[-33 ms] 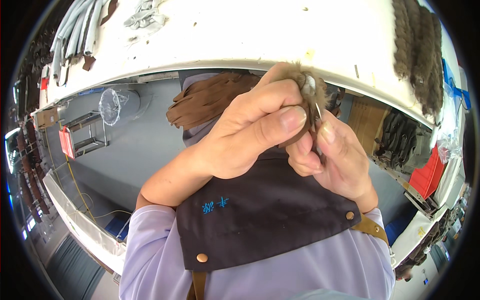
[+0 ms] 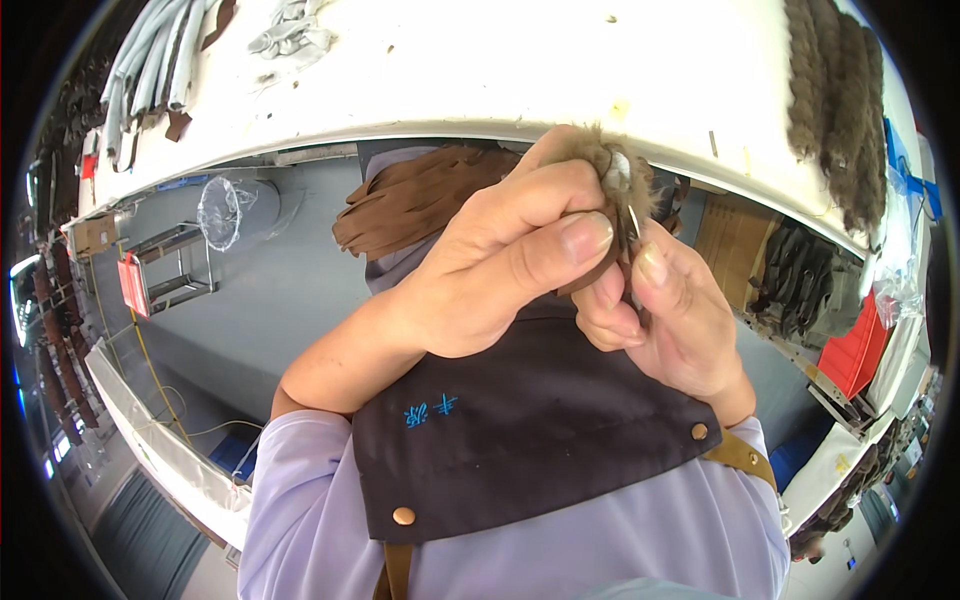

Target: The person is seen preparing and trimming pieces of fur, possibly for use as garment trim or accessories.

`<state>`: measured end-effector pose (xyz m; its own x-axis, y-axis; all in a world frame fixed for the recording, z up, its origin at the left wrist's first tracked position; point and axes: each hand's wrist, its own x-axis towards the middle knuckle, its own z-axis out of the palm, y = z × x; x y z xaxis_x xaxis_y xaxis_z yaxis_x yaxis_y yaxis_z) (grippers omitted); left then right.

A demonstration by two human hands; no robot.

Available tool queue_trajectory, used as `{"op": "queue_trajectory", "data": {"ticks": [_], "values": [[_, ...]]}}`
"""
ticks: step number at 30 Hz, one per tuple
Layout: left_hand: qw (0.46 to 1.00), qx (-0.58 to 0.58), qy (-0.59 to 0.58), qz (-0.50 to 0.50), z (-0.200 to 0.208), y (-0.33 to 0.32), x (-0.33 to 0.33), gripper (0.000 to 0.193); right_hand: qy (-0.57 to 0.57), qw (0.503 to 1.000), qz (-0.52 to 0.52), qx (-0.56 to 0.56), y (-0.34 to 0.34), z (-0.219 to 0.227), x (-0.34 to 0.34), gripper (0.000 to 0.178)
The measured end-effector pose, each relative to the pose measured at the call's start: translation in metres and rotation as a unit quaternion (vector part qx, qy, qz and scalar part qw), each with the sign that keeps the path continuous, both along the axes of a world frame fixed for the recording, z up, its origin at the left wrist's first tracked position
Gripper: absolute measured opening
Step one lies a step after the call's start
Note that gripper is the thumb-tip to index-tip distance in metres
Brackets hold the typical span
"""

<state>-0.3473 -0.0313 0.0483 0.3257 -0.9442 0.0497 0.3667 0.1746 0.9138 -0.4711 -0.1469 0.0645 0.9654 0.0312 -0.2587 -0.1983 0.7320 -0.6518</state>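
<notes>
- Long white worktable, its edge bowed by the lens (image 2: 480,70), crosses the top of the view above a grey floor (image 2: 270,330).
- Pale grey rolled strips (image 2: 160,60) lie at its far left; shaggy dark brown fur strips (image 2: 840,110) hang over its right end.
- Fanned brown leathery strips (image 2: 430,195) rest across the person's lap, partly behind the left forearm.
- Small tufted brown fur piece (image 2: 600,152) is held up just in front of the table's near edge, above the dark apron (image 2: 530,430), a whitish patch showing on it.
- Left hand (image 2: 515,240) grips this piece firmly between thumb and curled fingers.
- Right hand (image 2: 675,310) pinches a thin silvery metal tool (image 2: 633,222) right beside the fur; its exact kind is hidden by the fingers.
</notes>
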Motion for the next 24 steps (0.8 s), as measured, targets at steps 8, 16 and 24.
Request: {"op": "queue_trajectory", "data": {"ticks": [8, 16, 24], "values": [[0.998, -0.012, -0.056, 0.01, 0.001, -0.006, 0.002, 0.02, 0.026, 0.999, -0.035, -0.006, -0.001, -0.006, 0.004, 0.027], [0.999, 0.004, 0.034, -0.009, -0.005, 0.0, 0.006, 0.021, -0.112, 0.953, -0.216, -0.178, -0.005, -0.014, 0.01, 0.033], [0.991, -0.074, -0.111, 0.017, -0.001, -0.009, 0.012, 0.013, -0.034, 0.959, -0.16, -0.23, -0.004, -0.018, 0.027, 0.04]]}}
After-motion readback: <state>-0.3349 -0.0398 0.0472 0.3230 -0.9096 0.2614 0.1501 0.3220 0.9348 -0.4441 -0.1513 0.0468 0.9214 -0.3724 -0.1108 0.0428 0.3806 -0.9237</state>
